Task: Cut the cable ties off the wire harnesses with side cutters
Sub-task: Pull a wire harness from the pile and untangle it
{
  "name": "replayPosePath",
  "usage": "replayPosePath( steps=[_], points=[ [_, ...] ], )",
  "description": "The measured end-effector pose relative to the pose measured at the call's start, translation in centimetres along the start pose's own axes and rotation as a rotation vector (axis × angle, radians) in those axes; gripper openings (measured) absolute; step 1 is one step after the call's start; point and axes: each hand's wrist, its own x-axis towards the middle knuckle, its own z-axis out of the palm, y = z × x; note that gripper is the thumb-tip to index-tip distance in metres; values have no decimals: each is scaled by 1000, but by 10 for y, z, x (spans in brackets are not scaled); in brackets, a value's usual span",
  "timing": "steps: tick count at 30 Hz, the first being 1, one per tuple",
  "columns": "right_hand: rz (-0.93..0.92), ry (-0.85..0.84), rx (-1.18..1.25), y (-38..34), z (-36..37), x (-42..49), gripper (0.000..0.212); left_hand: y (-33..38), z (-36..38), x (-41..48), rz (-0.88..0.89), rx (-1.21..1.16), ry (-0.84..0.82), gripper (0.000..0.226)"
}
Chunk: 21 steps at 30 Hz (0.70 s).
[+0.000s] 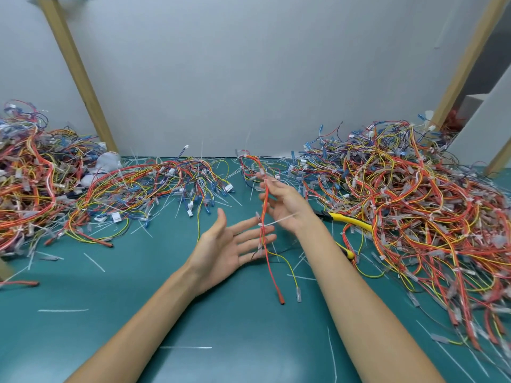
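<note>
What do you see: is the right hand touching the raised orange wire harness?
Touching. The head view shows the right hand pinching the wire harness near its top, its fingers closed round the orange wires.

Cutters: side cutters [349, 220] beside the right hand [284, 205], head partly behind the wrist, handle ends under wires.
Fingertips: right fingertips [261, 176] blurred where they pinch the harness [266, 217].
Tie: cable tie [279, 221] on it smeared.
Right pile: right pile [414, 203] cut by the edge.
Left pile: left pile [41, 189], beyond the left hand [221, 250], likewise cut.
</note>
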Motion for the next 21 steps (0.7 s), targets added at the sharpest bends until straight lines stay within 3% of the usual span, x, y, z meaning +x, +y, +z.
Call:
replayPosePath(
  steps=[7,21],
  points=[
    [-9,-22,130,19,-25,-2,24,2,-4,2,-23,52,-26,90],
    [-26,-23,146,21,-26,-3,24,3,-3,1,-22,49,-34,91]
  ],
)
